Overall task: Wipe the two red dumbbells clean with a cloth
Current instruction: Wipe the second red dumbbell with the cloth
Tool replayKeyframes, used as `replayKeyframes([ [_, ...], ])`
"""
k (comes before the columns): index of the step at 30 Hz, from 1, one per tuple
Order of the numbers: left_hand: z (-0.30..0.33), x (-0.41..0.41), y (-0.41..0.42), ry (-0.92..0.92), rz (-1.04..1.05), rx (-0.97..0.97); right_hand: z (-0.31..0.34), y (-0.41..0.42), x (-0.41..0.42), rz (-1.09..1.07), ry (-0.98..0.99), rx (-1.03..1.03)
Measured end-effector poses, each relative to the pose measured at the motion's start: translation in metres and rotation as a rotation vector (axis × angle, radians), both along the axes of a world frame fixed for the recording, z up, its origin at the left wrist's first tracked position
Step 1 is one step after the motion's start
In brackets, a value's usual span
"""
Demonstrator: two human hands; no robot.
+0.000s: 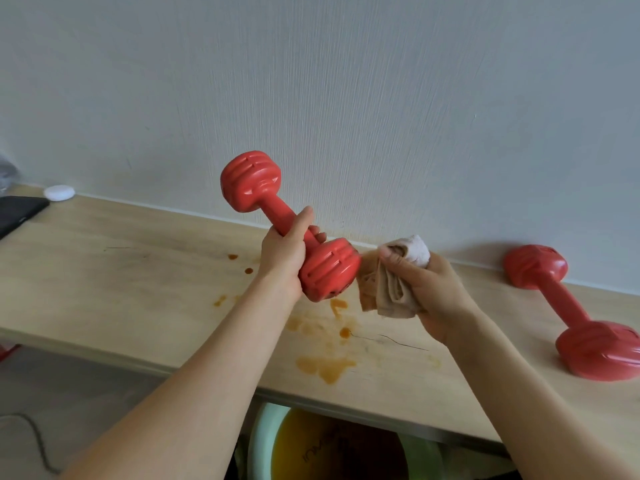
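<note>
My left hand (285, 256) grips the handle of a red dumbbell (251, 181) and holds it tilted above the wooden shelf, one end up and to the left, the other end low by my wrist. My right hand (427, 289) holds a crumpled beige cloth (388, 289) just right of the lower end, and the cloth touches that end. A second red dumbbell (568, 310) lies on the shelf at the far right, against the wall.
The light wooden shelf (138, 271) carries orange-brown stains (325, 367) near its front edge. A white round puck (59, 192) and a dark flat device (17, 211) sit at the far left. Below the shelf is a pale green basin (263, 441).
</note>
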State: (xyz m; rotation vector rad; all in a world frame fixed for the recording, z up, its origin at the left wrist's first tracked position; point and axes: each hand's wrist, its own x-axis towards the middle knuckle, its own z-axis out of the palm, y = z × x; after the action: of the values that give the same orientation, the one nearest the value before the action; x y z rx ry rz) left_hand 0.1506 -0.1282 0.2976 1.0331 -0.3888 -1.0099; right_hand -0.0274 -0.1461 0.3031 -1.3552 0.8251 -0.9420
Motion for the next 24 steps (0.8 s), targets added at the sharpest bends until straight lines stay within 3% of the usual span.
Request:
replayKeyframes([
  [5, -0.005, -0.018, -0.008, 0.073, 0.083, -0.033, -0.004, 0.013, 0.019, 0.163, 0.054, 0.087],
  [10, -0.007, -0.038, -0.011, 0.123, 0.065, -0.017, -0.002, 0.009, 0.019, 0.096, 0.044, 0.25],
  [14, -0.008, -0.046, -0.01, 0.188, -0.097, 0.065, 0.003, -0.001, 0.009, -0.012, 0.114, 0.184],
  [20, -0.013, -0.039, 0.008, -0.264, -0.454, 0.448, 0.005, -0.014, -0.013, -0.089, 0.229, 0.133],
  [24, -0.009, -0.027, 0.018, -0.881, -0.519, 0.484, 0.001, -0.018, -0.023, -0.054, 0.245, 0.141],
])
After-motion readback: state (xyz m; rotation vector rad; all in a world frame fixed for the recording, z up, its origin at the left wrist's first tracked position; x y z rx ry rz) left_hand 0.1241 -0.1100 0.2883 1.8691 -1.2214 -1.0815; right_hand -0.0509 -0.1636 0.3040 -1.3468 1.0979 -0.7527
